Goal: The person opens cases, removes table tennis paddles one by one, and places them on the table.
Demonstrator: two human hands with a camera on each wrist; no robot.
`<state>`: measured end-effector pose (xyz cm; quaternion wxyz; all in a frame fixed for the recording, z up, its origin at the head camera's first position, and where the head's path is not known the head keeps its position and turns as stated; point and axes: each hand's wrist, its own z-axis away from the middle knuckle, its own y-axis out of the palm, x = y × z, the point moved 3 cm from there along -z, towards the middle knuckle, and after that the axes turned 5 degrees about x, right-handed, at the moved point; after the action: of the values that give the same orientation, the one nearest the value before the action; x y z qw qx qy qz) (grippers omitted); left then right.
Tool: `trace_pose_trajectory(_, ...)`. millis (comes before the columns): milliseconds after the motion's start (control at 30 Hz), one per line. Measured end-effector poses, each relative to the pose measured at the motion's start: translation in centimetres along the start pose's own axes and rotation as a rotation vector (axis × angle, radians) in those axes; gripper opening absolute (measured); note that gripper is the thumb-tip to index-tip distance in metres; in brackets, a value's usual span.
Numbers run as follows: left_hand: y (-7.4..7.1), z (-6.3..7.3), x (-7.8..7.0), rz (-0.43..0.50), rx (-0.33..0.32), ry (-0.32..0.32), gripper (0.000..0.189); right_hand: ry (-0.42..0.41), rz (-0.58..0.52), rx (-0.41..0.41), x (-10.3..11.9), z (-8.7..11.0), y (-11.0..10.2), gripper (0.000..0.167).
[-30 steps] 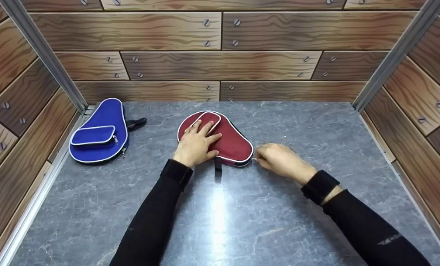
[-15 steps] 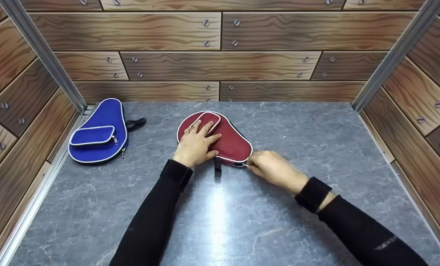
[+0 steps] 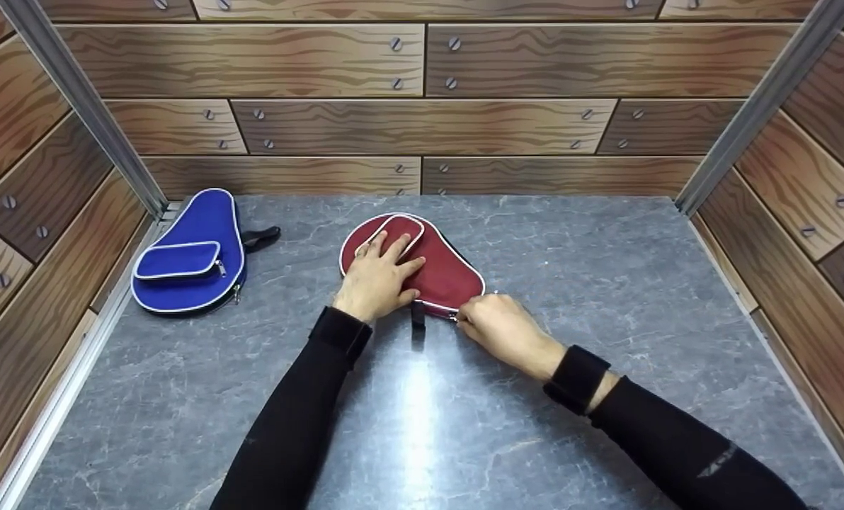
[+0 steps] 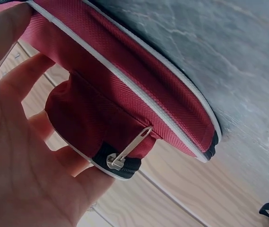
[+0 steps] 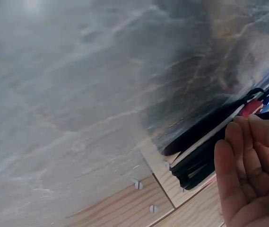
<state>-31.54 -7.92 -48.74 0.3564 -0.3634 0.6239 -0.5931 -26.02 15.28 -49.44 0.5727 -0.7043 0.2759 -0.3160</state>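
Observation:
A red table tennis paddle case point(image 3: 445, 275) with white piping lies flat on the grey table. My left hand point(image 3: 372, 282) rests on its wide end with fingers spread over the small front pocket point(image 4: 91, 113). In the left wrist view, the pocket's metal zipper pull point(image 4: 130, 147) hangs free near the fingertips. At the narrow end, my right hand point(image 3: 505, 329) pinches the main zipper pull point(image 3: 453, 318) along the near edge. The fingers mostly hide that pull. In the right wrist view the case's black zipper edge point(image 5: 198, 168) gapes beside my right hand's curled fingers.
A blue paddle case point(image 3: 199, 262) with a pocket and a black strap point(image 3: 260, 238) lies at the left back of the table. The red case's short black strap point(image 3: 418, 317) sticks out toward me. Wood-patterned walls point(image 3: 422, 127) enclose the back and sides.
My right hand has moved left and slightly toward me, drawing the zipper pull round the narrow end onto the near edge. The left hand and both cases have stayed put.

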Motion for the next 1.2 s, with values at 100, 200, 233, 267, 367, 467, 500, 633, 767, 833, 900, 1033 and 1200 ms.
trace_pose_trajectory(100,0.0,0.0,-0.1,-0.008,-0.001,0.000,0.063,0.006,0.003,0.006,0.1,-0.1,0.0,0.015)
trace_pose_trajectory(200,-0.1,0.0,-0.2,-0.007,-0.003,0.003,0.062,0.007,-0.015,0.014,-0.1,-0.2,-0.1,0.013)
trace_pose_trajectory(233,0.0,0.0,-0.1,-0.005,-0.003,0.004,0.062,0.004,-0.027,0.017,-0.1,-0.2,-0.2,0.012)
trace_pose_trajectory(267,0.0,-0.1,-0.1,-0.003,-0.003,0.006,0.062,0.002,-0.041,0.022,-0.3,-0.2,-0.3,0.010)
trace_pose_trajectory(367,0.0,0.0,-0.1,0.006,0.004,0.012,0.062,-0.010,-0.079,0.029,-0.7,-0.3,-1.0,0.005)
trace_pose_trajectory(467,-0.1,0.0,0.0,0.011,0.009,0.018,0.062,-0.004,-0.128,0.033,-1.3,-0.5,-2.0,0.006)
trace_pose_trajectory(500,-0.2,0.1,0.0,0.011,0.011,0.020,0.063,-0.002,-0.139,0.031,-1.5,-0.6,-2.3,0.007)
trace_pose_trajectory(633,-0.2,0.1,0.1,0.005,0.005,0.031,0.062,0.001,-0.183,0.023,-2.4,-1.0,-3.5,0.012)
trace_pose_trajectory(767,-0.1,0.1,0.1,0.009,0.002,0.049,0.062,-0.017,-0.210,0.017,-3.5,-1.3,-4.2,0.017)
trace_pose_trajectory(833,0.0,0.1,0.1,0.013,-0.004,0.073,0.062,-0.022,-0.215,0.014,-4.2,-1.4,-4.5,0.021)
trace_pose_trajectory(900,0.1,0.0,0.1,0.017,-0.008,0.110,0.063,-0.027,-0.209,0.010,-4.9,-1.5,-4.6,0.027)
trace_pose_trajectory(1033,0.1,0.1,-0.3,0.030,-0.014,0.210,0.064,-0.022,-0.177,0.016,-6.3,-1.3,-4.5,0.038)
trace_pose_trajectory(1200,0.0,0.1,-0.8,0.054,0.001,0.328,0.063,-0.007,-0.138,0.038,-8.1,-1.0,-3.9,0.047)
